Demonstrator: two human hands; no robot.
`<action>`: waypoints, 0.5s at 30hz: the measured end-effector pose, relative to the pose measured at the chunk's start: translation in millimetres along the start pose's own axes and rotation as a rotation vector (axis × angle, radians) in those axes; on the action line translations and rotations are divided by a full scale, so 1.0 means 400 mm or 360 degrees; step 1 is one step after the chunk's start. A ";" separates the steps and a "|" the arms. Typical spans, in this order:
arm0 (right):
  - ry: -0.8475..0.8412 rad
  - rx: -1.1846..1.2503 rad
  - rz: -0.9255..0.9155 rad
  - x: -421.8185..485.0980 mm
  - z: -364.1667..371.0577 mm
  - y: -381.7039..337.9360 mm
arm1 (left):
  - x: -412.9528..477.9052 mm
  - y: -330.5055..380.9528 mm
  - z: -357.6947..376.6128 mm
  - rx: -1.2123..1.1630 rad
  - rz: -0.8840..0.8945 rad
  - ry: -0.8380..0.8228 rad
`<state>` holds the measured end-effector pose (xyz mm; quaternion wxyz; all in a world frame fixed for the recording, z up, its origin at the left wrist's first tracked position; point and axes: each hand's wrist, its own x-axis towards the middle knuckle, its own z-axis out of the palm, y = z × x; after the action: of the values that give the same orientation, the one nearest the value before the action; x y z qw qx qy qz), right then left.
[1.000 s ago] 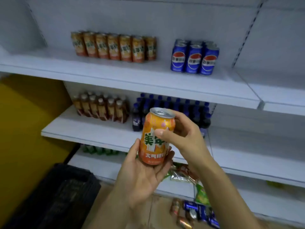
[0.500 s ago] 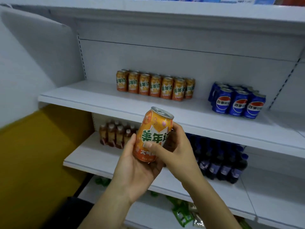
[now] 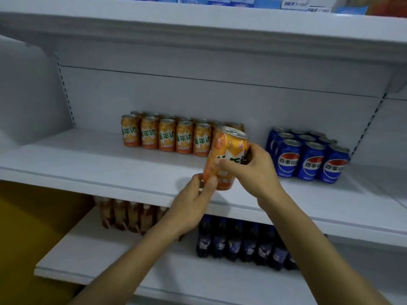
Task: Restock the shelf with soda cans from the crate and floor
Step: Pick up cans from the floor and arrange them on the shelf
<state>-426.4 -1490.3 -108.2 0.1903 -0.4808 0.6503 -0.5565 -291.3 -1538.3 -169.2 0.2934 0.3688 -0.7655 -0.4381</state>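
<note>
The can (image 3: 228, 150) was held tilted, top toward 1 o'clock, just above the front of the shelf (image 3: 99, 164), at the 3 o'clock end of the orange row (image 3: 165, 137). It was grasped round its middle by the right hand (image 3: 255, 175), and its base was pinched by fingers (image 3: 209, 182) of the left hand (image 3: 191, 203), probably to steady it for setting down. The blue cans (image 3: 308, 159) stood apart at 3 o'clock, so the gap was likely meant for it.

Worn on the head, wide-angle, facing forward and a little downward, close before the white shelf (image 3: 88, 159), looking onto its top
</note>
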 end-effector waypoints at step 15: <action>0.0131 -0.0369 0.0504 0.527 0.012 0.278 | 0.255 -0.043 -0.030 0.1877 0.0424 -0.0696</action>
<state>-566.8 -1678.4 -149.7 0.1922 -0.3682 0.7846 -0.4603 -333.5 -1633.3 -166.2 -0.0697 0.2723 -0.9592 0.0315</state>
